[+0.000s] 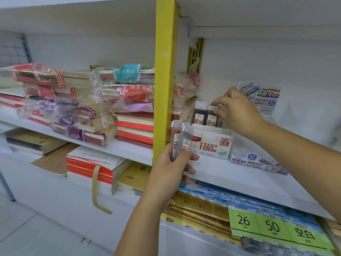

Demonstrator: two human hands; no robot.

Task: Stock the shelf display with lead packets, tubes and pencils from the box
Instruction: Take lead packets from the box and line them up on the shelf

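Note:
A white display box [212, 143] marked HB 0.5 stands on the white shelf [239, 174]. Two lead packets [200, 115] stand upright in its back row. My right hand [238, 109] pinches the top of the right one of these packets [212, 117]. My left hand [169, 167] is in front of the shelf edge and grips a bundle of several more lead packets [181, 139], held upright beside the yellow post. A clear display with 0.7 2B lead tubes [256, 159] sits to the right of the box.
A yellow upright post [164, 80] divides the shelving. Left of it lie stacks of plastic-wrapped notebooks [120, 100]. Below the shelf are blue and gold packs and a green price label [273, 226]. A printed card [262, 97] leans against the back wall.

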